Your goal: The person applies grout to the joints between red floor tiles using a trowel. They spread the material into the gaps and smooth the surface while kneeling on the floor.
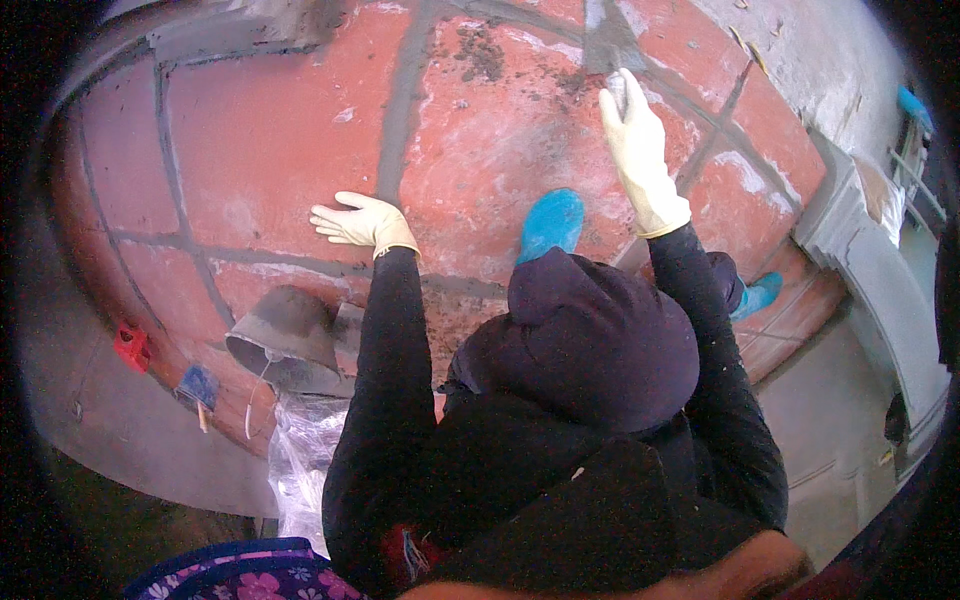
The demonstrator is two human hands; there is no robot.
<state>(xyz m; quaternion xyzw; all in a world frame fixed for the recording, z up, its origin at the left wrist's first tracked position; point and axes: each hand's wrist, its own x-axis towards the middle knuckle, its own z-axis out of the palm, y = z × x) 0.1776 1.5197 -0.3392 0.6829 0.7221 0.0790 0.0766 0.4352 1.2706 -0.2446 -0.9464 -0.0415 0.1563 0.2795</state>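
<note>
My left hand (368, 224), in a cream rubber glove, lies flat with fingers spread on the red tiles (270, 150), beside a grey mortar joint (402, 110). Farther ahead on the right, my right hand (640, 155) wears a matching glove and is closed round what looks like a small trowel (612, 45). Its grey blade points away from me, over a joint between tiles; the glove hides most of the handle. Dark crumbs of mortar (482, 52) are scattered on the tile left of the blade.
A grey bucket (290, 335) lies tipped on its side at left, near clear plastic wrapping (297, 450). A blue-bladed scraper (199, 388) and a red object (131, 347) sit by the curved tile edge. My blue-covered foot (553, 222) is on the tiles. A grey raised edge (870, 250) runs along the right.
</note>
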